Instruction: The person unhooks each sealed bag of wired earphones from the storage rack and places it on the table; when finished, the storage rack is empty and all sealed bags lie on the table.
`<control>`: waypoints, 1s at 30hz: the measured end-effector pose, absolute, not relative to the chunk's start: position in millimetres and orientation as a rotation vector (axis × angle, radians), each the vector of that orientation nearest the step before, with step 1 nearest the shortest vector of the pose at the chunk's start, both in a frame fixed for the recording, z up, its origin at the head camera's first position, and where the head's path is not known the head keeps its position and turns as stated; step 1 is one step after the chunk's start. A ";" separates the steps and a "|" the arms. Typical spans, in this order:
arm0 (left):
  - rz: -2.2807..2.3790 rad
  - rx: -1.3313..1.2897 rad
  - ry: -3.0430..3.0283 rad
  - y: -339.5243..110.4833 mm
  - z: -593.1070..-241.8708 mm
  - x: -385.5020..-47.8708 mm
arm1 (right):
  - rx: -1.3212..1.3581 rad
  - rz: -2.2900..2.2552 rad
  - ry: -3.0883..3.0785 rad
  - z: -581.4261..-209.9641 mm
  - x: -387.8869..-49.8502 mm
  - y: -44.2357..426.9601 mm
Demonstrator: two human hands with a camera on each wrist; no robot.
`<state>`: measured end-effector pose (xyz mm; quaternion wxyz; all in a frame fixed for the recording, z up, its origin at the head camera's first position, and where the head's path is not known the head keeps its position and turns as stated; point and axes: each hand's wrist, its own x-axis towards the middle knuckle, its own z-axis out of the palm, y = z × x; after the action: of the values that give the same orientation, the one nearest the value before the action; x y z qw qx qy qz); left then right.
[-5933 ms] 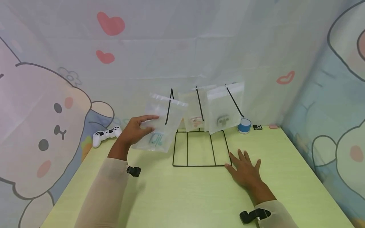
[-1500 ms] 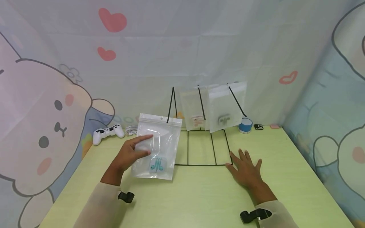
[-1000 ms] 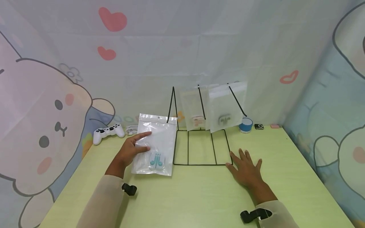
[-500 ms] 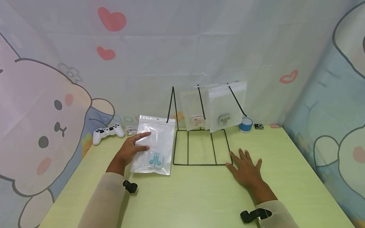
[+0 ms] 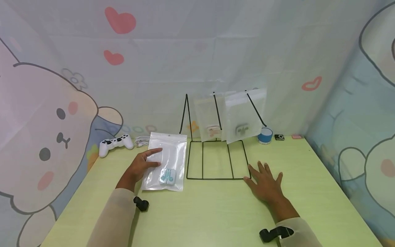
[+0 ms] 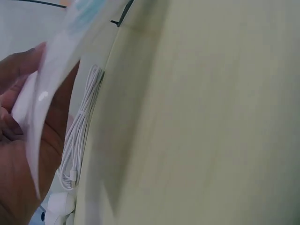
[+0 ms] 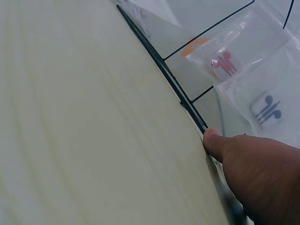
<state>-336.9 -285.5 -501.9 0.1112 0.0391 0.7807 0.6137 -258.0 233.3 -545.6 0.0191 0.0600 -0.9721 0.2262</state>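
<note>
In the head view, my left hand [image 5: 138, 168] pinches a zip bag [image 5: 172, 151] by its left edge, thumb in front. Inside the bag's lower part is a small clear case of teal earphones [image 5: 167, 176]. The left wrist view shows the bag edge-on, thumb and fingers on either side. The bag's top lies just below and left of the left hook tip of a black wire rack [image 5: 216, 178], off the hook. My right hand [image 5: 266, 183] lies with fingers spread at the rack's front right corner; in the right wrist view the thumb [image 7: 214, 140] touches the base wire.
Two bags hang on the other hooks, one with pink earphones [image 5: 213, 130], one with dark earphones [image 5: 241, 129]. A white game controller [image 5: 115, 144] and coiled white cable [image 5: 142, 140] stand left. A blue round speaker [image 5: 264, 136], a black music player [image 5: 279, 137] and a pink one [image 5: 297, 136] sit right.
The bag with teal earphones was up at the left hook; my left hand has brought it forward and down, off the hook, tilting its top back lately. My right hand has stayed put.
</note>
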 end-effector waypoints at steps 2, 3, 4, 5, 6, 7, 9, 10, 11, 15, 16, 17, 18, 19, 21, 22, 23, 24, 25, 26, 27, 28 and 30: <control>1.773 0.122 2.318 -287.7 -502.0 -336.3 | 0.186 0.702 -3.018 -544.0 -257.9 233.1; 1.750 0.122 2.337 -288.5 -501.8 -336.1 | 0.185 0.702 -3.019 -543.1 -257.8 233.0; 1.726 0.127 2.359 -288.9 -501.4 -335.9 | 0.184 0.702 -3.019 -542.2 -257.7 233.1; 1.701 0.133 2.382 -289.4 -501.1 -336.0 | 0.183 0.701 -3.020 -541.2 -257.6 233.1; 1.678 0.137 2.402 -289.6 -500.9 -335.9 | 0.182 0.702 -3.021 -540.5 -257.4 233.1; 1.648 0.147 2.431 -289.9 -500.8 -335.9 | 0.181 0.703 -3.020 -540.7 -257.5 233.3; 1.601 0.150 2.470 -290.2 -501.1 -336.0 | 0.181 0.705 -3.018 -541.3 -257.2 233.6; 1.572 0.165 2.492 -290.2 -501.0 -335.6 | 0.182 0.705 -3.018 -541.8 -257.0 233.6; 1.540 0.178 2.513 -290.1 -500.7 -335.2 | 0.181 0.707 -3.019 -542.2 -256.8 233.5; 1.414 0.210 2.601 -289.3 -500.9 -333.0 | 0.179 0.707 -3.021 -544.9 -257.1 233.2; 1.379 0.224 2.626 -289.1 -500.9 -332.2 | 0.178 0.707 -3.022 -545.4 -257.4 233.1; 1.359 0.230 2.643 -289.1 -501.4 -331.6 | 0.178 0.707 -3.023 -545.7 -257.6 233.0; 1.344 0.237 2.660 -289.2 -502.0 -331.3 | 0.179 0.706 -3.024 -545.8 -257.7 232.9; 1.328 0.247 2.677 -289.4 -502.5 -331.1 | 0.180 0.706 -3.024 -545.7 -257.9 232.9; 1.278 0.281 2.723 -290.5 -503.7 -331.0 | 0.181 0.704 -3.023 -545.2 -257.8 232.7; 1.259 0.290 2.740 -291.0 -504.4 -331.3 | 0.180 0.705 -3.022 -544.8 -257.6 232.8; 1.236 0.296 2.757 -291.7 -505.1 -331.6 | 0.180 0.704 -3.021 -544.6 -257.5 233.0; 1.206 0.297 2.777 -292.3 -505.8 -331.9 | 0.180 0.704 -3.022 -544.6 -257.5 233.0; 1.176 0.291 2.790 -292.9 -506.4 -331.8 | 0.182 0.702 -3.021 -544.5 -257.3 232.7; 1.133 0.289 2.805 -293.4 -507.1 -331.6 | 0.182 0.702 -3.024 -544.4 -257.0 232.6; 1.107 0.275 2.807 -294.1 -507.8 -331.3 | 0.181 0.705 -3.025 -544.5 -256.9 232.7; 1.079 0.261 2.809 -294.7 -508.6 -331.1 | 0.181 0.706 -3.027 -544.3 -256.6 232.7; 1.031 0.243 2.810 -295.5 -510.3 -331.1 | 0.181 0.705 -3.030 -544.0 -256.1 232.7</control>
<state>-331.1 -295.5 -510.3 0.0694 0.0806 0.9334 0.3426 -256.1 232.7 -544.0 0.0129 0.0580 -0.9723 0.2262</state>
